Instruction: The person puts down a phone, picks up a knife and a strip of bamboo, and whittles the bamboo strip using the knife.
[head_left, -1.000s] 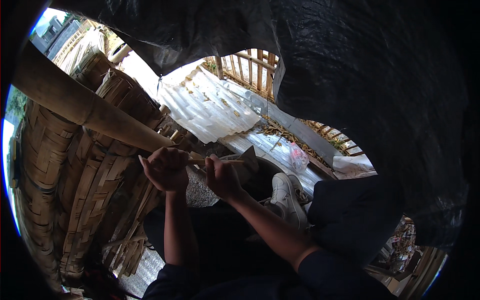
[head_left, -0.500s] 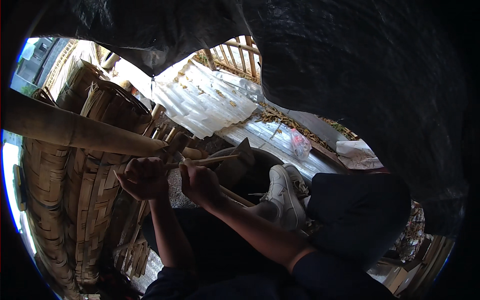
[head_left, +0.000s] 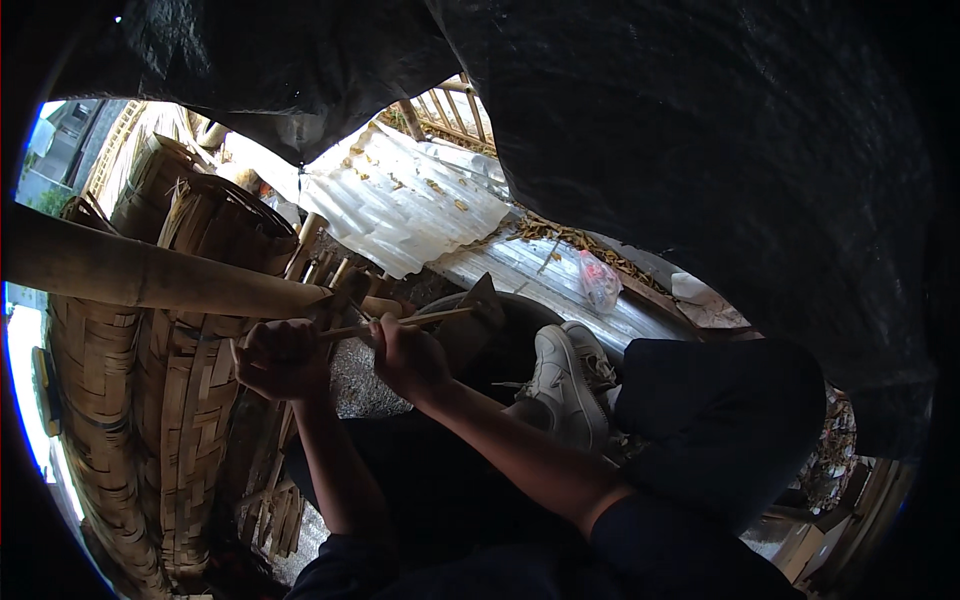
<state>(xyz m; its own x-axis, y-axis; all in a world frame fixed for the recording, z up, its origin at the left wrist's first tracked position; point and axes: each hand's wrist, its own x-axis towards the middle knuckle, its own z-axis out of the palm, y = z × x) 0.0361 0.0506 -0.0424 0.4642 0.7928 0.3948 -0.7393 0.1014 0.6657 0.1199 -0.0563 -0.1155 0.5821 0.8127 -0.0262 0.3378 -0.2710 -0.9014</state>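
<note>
My left hand point(head_left: 284, 358) is closed in a fist round a thin bamboo stick point(head_left: 442, 316). One end of the stick pokes out left of the fist; its pale length runs right, past my other hand. My right hand point(head_left: 412, 360) is closed beside it, thumb against the stick, gripping what looks like a small knife, whose narrow blade point(head_left: 364, 313) rises near the thumb. The handle is hidden in the palm and behind the forearm. Just beyond both hands lies a thick bamboo pole point(head_left: 170, 275), slanting in from the left.
Tall woven bamboo baskets point(head_left: 190, 440) stand at left. A dark round tub point(head_left: 530, 310) lies ahead, near my white shoes point(head_left: 560, 385). Corrugated metal sheets point(head_left: 400, 205) and a clear plastic bag point(head_left: 599, 282) lie beyond. Black sheeting point(head_left: 700, 130) hangs overhead and at right.
My right hand has slid a little to the right along the stick, widening the gap between my hands. My left hand has shifted slightly left and stays closed.
</note>
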